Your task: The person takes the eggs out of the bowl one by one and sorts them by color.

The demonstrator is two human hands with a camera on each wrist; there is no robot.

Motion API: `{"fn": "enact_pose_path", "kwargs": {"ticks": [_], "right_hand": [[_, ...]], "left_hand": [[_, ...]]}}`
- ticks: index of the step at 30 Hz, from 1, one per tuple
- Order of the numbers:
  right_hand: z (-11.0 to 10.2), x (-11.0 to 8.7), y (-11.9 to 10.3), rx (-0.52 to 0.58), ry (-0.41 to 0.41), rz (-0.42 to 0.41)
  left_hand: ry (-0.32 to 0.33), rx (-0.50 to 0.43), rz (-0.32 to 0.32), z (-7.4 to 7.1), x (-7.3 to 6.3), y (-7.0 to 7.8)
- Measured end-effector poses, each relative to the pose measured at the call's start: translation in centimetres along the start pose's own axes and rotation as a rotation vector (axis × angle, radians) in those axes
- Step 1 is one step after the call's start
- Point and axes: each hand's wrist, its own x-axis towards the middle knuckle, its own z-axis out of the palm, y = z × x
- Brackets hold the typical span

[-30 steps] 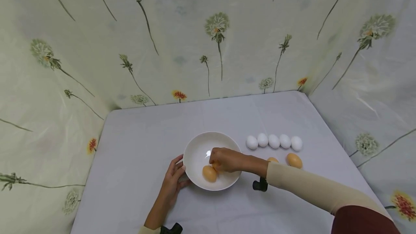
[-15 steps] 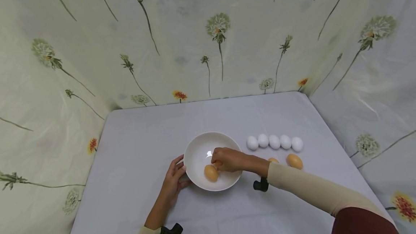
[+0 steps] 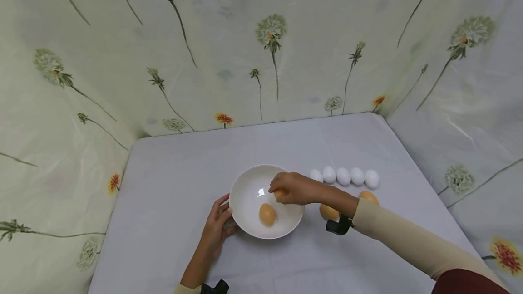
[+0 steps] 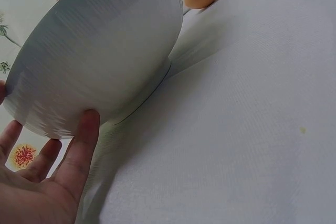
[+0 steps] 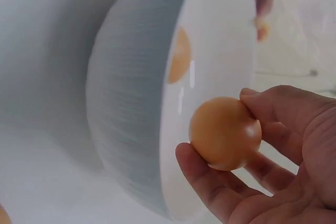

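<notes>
A white bowl stands on the table, its outer wall filling much of the left wrist view. My left hand holds it at the left side, thumb by the rim and fingertips against the outer wall. Over the right part of the bowl, my right hand pinches a brown egg between thumb and fingers. Another brown egg lies inside the bowl, near its middle; the right wrist view shows part of this egg past the rim.
Several white eggs form a row on the table right of the bowl. Nearer, brown eggs lie under and beside the right forearm, one by the wrist and one partly hidden by the sleeve. A flowered sheet hangs behind the table.
My right hand has risen away from the egg in the bowl, up and to the right, with the brown egg between its fingers. My left hand stays at the bowl.
</notes>
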Motion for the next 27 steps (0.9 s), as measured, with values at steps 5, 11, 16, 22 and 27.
{"fn": "enact_pose_path", "kwargs": {"ticks": [5, 11, 16, 22, 27], "right_hand": [[-2.2, -2.4, 0.0, 0.060, 0.056, 0.033], [-5.2, -6.7, 2.3, 0.122, 0.185, 0.128], [-6.9, -11.0, 4.5, 0.098, 0.269, 0.234], [-7.5, -15.9, 7.1, 0.052, 0.324, 0.345], [-6.9, -19.1, 9.4, 0.039, 0.343, 0.416]], "left_hand": [[0.000, 0.003, 0.000, 0.1, -0.1, 0.0], [0.002, 0.000, -0.005, 0.1, 0.0, 0.1], [0.000, 0.001, -0.004, 0.1, -0.1, 0.2], [0.001, 0.007, -0.003, 0.2, -0.2, 0.2], [-0.002, 0.010, -0.002, 0.3, -0.3, 0.3]]}}
